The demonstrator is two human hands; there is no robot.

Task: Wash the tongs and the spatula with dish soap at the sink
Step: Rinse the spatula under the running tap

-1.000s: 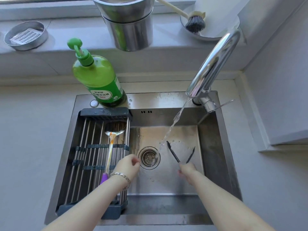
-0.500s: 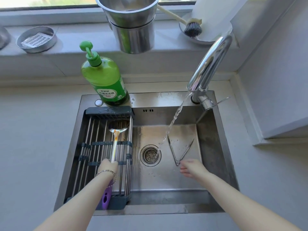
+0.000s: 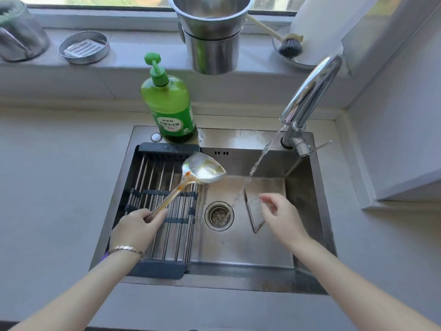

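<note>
Gripping the spatula [image 3: 202, 169], left hand [image 3: 137, 229]; right hand [image 3: 281, 218] loose, empty, seemingly above tongs [image 3: 249, 210].

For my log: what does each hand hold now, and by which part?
Left hand grips the spatula by its handle. Right hand holds nothing.

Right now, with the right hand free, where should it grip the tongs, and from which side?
Probably near the hinge, coming from above on the near side. The tongs lie flat on the sink floor, arms splayed away from you, meeting at the near tip beside the right hand.
</note>
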